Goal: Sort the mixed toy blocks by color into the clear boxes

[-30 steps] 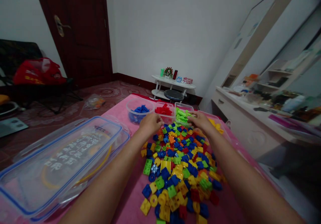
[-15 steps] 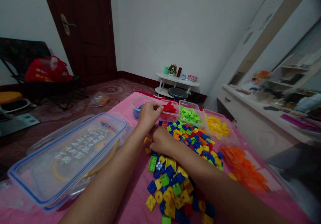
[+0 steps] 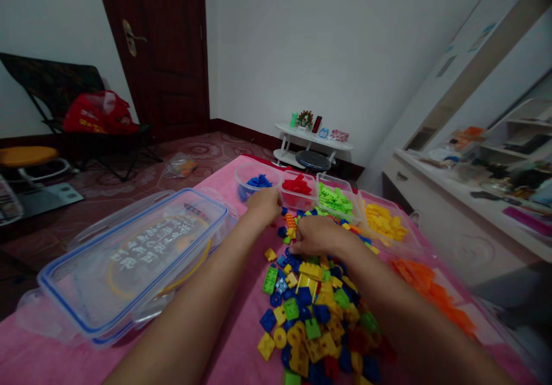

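My left hand (image 3: 265, 204) is just in front of the round clear tub of blue bricks (image 3: 259, 181). Its fingers are curled down near a few blue bricks, and what they may pinch is hidden. My right hand (image 3: 314, 235) reaches into the mixed pile of toy building bricks (image 3: 297, 301). Its fingers are closed low against the bricks, next to an orange brick (image 3: 290, 222); their tips are partly hidden. Beyond the hands stand clear tubs of red bricks (image 3: 297, 185), green bricks (image 3: 335, 200) and yellow bricks (image 3: 384, 222).
On the left of the pink cloth (image 3: 235, 293) lies a clear lidded box (image 3: 142, 258) with a blue seal. Orange bricks (image 3: 431, 293) fill a container at the right. A dresser (image 3: 448, 201) stands beyond the right edge, and a low white table (image 3: 310, 136) by the wall.
My left hand has come down and nearer from the red tub's edge to before the blue tub. My right hand has shifted right within the pile. The view has turned slightly left.
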{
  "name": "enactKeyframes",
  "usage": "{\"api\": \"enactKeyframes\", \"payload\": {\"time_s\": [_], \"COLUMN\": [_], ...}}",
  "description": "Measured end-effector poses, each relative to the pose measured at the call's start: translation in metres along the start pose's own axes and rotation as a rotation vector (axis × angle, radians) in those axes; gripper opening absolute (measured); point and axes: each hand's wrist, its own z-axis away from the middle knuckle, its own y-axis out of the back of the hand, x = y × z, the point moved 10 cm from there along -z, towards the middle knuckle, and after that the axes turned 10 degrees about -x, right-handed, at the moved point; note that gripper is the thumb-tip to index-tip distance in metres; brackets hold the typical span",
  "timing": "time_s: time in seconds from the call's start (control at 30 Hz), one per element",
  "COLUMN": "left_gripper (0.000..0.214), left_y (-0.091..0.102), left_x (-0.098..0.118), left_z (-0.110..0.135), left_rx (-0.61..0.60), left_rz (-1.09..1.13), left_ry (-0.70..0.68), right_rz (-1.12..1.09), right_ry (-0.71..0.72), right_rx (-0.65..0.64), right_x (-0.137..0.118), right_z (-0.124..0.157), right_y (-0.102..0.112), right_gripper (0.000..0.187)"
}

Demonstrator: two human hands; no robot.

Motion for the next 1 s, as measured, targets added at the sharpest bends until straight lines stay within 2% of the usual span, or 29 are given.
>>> {"api": "enactKeyframes", "payload": {"time_s": [0.1,0.17,0.23,0.33,0.5,0.67,0.73,0.83,0.93,1.0], "left_gripper": [0.029,0.029,0.025,0.022,0.021,0.022,0.024,0.023,0.018,0.015], "left_y": [-0.019,-0.024,-0.029,-0.036,-0.042,-0.041,-0.040,-0.039,-0.040,-0.044], "left_x": [0.001,0.001,-0.001,-0.007,-0.015,-0.020,-0.019,-0.014,-0.001,0.011], "left_z": [0.001,0.001,0.000,-0.005,-0.010,-0.012,-0.013,-0.015,-0.014,-0.010], "left_rx": [-0.129,-0.142,-0.146,-0.151,-0.135,-0.110,-0.107,-0.131,-0.175,-0.252], "left_rz": [-0.132,-0.164,-0.178,-0.193,-0.187,-0.140,-0.108,-0.034,0.045,0.189], "left_ry": [0.032,0.040,0.050,0.072,0.081,0.074,0.068,0.036,-0.042,-0.125], "right_rz": [-0.029,-0.049,-0.047,-0.035,-0.053,-0.103,-0.134,-0.219,-0.319,-0.390], "right_ry": [-0.130,-0.121,-0.070,-0.013,0.003,0.087,0.112,0.075,0.017,-0.021], "right_rx": [0.129,0.223,0.278,0.300,0.282,0.202,0.170,0.151,0.211,0.322], "right_x": [0.023,0.025,0.020,0.013,0.010,0.014,0.019,0.032,0.041,0.046], "right_z": [-0.002,-0.008,-0.019,-0.034,-0.044,-0.033,-0.024,-0.011,0.003,0.012], "right_y": [0.012,0.015,0.012,0.000,-0.013,-0.017,-0.020,-0.026,-0.029,-0.026], "right_gripper": [0.029,0.026,0.034,0.043,0.038,0.027,0.030,0.032,0.019,0.017]}}
